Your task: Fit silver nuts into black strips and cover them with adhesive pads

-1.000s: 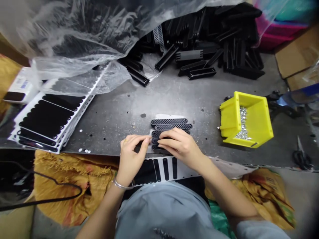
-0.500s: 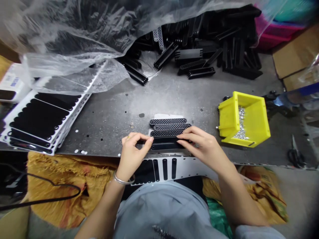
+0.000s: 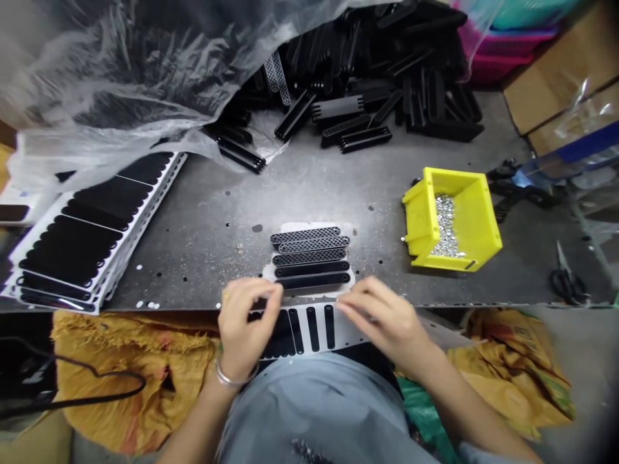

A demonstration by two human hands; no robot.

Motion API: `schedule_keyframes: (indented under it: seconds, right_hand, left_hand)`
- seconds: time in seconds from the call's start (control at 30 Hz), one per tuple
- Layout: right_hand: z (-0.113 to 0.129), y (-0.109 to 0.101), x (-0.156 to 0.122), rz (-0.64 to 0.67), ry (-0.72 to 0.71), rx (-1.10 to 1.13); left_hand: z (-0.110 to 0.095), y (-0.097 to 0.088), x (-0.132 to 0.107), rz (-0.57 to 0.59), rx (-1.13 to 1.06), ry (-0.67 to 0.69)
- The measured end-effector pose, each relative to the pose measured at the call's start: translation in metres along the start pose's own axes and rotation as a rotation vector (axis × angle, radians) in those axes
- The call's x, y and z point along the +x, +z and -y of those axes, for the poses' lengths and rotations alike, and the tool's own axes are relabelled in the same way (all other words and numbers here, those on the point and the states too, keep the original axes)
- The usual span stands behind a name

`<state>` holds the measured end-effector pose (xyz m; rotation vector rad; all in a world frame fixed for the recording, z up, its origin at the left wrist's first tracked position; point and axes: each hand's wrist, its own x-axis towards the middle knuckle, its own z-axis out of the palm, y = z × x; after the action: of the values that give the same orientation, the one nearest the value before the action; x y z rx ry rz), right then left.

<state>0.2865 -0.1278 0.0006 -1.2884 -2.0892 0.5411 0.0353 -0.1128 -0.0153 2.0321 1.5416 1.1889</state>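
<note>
My left hand (image 3: 247,325) hovers at the table's front edge, thumb and index tips pinched together; nothing shows between them. Across from it, my right hand (image 3: 387,319) has its thumb and index finger slightly apart and holds nothing visible. Between and beyond the hands lie several narrow bars in a row on a white sheet. The far ones, such as this mesh-faced bar (image 3: 305,236), show a lattice; the nearer ones, such as this smooth black bar (image 3: 314,280), look plain. Below the edge, a white backing sheet (image 3: 321,327) carries black rounded strips (image 3: 313,328), partly hidden by my left hand.
A yellow bin (image 3: 476,225) with small metal parts (image 3: 445,225) stands at right, scissors (image 3: 568,283) farther right. Sheets of black strips (image 3: 72,248) are stacked at left under clear plastic (image 3: 159,84). Black bars (image 3: 365,140) are piled at the back.
Both hands have let go of the nearer smooth bars and drawn back toward my body. These bars now lie uncovered in the row. The view has shifted slightly.
</note>
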Motion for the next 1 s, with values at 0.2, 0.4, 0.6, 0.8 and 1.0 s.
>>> schedule_keyframes:
  seconds: [0.2, 0.4, 0.6, 0.8, 1.0]
  right_hand:
    - [-0.007, 0.028, -0.034, -0.001, -0.089, -0.003]
    - [-0.009, -0.011, -0.02, 0.031, 0.219, 0.823]
    - [0.001, 0.006, 0.047, 0.001, 0.034, 0.173]
    - [-0.007, 0.04, 0.092, 0.081, -0.257, 0.016]
    - [-0.01, 0.039, 0.1, 0.131, -0.239, 0.075]
  left_hand:
    - [0.004, 0.036, -0.048, 0.224, -0.106, 0.313]
    - [0.017, 0.043, -0.053, 0.23, -0.109, 0.413]
    - [0.005, 0.009, -0.015, 0.029, 0.004, 0.11]
    - [0.027, -0.005, 0.035, 0.153, 0.026, -0.3]
    - [0.032, 0.002, 0.045, 0.197, -0.116, -0.372]
